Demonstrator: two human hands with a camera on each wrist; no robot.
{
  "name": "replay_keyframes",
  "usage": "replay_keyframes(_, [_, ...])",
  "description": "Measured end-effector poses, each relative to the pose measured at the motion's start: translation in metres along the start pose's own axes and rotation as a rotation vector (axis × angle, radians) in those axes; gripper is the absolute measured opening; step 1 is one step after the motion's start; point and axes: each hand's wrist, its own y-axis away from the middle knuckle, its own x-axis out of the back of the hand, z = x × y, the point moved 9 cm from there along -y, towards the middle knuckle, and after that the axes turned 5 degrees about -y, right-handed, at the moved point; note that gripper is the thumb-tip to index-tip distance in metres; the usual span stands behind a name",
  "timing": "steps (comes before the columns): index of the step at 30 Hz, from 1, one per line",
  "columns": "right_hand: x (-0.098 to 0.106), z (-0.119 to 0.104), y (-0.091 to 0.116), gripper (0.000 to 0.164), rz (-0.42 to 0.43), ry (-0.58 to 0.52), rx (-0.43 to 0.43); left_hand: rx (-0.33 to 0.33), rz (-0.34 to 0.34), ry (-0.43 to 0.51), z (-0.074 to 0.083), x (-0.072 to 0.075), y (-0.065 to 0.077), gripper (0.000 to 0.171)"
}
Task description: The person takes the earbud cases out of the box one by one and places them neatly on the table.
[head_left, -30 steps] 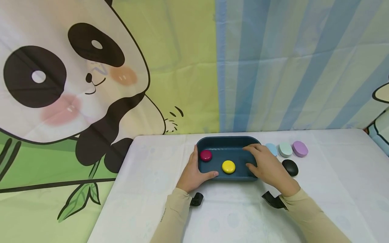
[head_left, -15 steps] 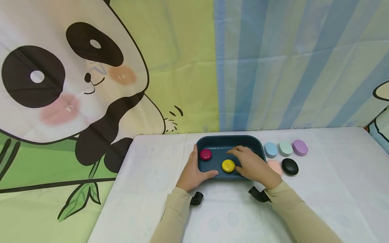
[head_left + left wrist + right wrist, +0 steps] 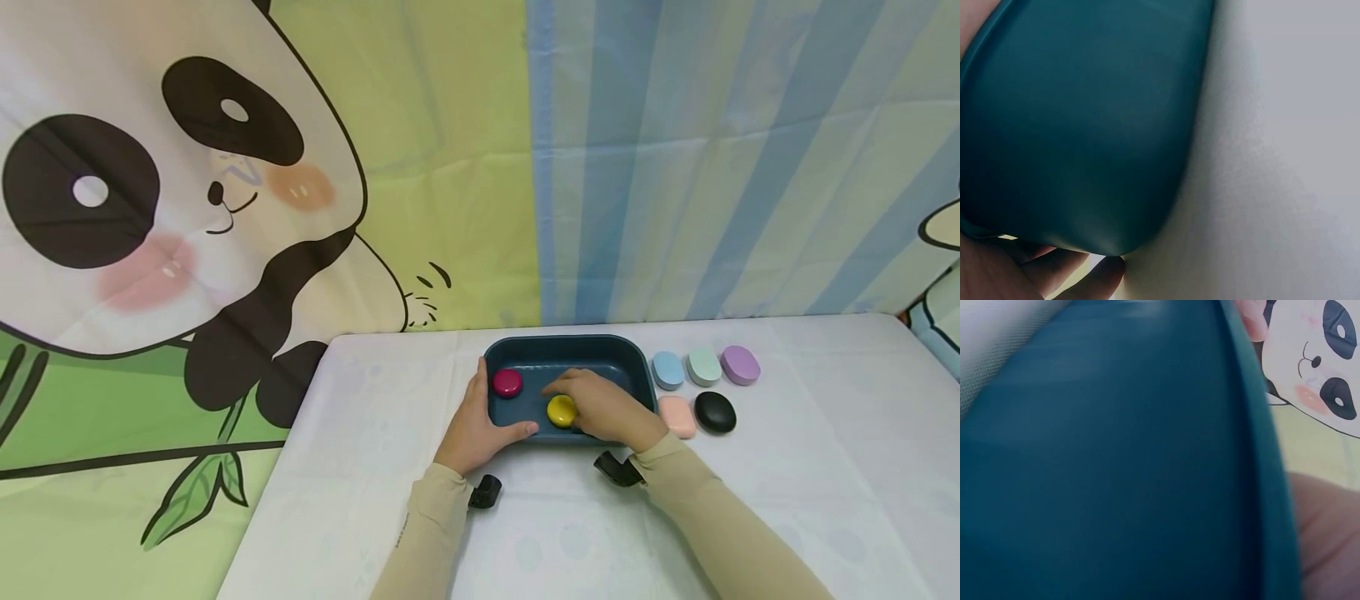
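Observation:
A dark blue rectangular tray (image 3: pixel 604 348) lies on the white table. My left hand (image 3: pixel 476 425) holds its front left corner, the thumb along the front rim and the fingers against the left side. In the left wrist view, fingertips (image 3: pixel 1107 278) touch the outer wall. Inside the tray, a glossy yellow disc (image 3: pixel 560 412) has my right hand (image 3: pixel 606 408) over its right side, with the index finger along its far edge and the thumb at the right. That hand's contact is partly hidden. A dark red disc (image 3: pixel 507 383) lies by the tray's left wall.
To the tray's right lie a light blue piece (image 3: pixel 667 370), a mint piece (image 3: pixel 703 367), a purple piece (image 3: pixel 741 365), a pink piece (image 3: pixel 677 416) and a black oval (image 3: pixel 716 412). Printed curtains (image 3: pixel 675 167) hang behind the table (image 3: pixel 840 433).
My right hand has moved left from the tray's right side to the yellow disc, and its fingers have closed in around it. The pink piece has come into view. The left hand stays put.

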Motion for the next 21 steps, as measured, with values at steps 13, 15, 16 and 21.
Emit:
replay_keyframes(13, [-0.0082,-0.005,-0.0067,0.039,-0.082,0.006,0.056,-0.032,0.005,0.003,0.0024,0.0005,-0.0009,0.126])
replay_keyframes(15, [-0.0078,-0.0045,-0.0071,0.037,-0.08,0.015,0.05,-0.038,0.008,0.006,0.003,0.0008,-0.001,0.126])
replay_keyframes(16, [-0.0081,-0.0037,-0.0075,0.035,-0.08,0.022,0.045,-0.039,0.008,0.008,0.003,0.0008,-0.001,0.126])
replay_keyframes(21, [-0.0069,0.0023,-0.0074,0.037,-0.063,0.041,-0.012,-0.022,0.007,-0.001,0.002,0.0007,-0.0003,0.126])
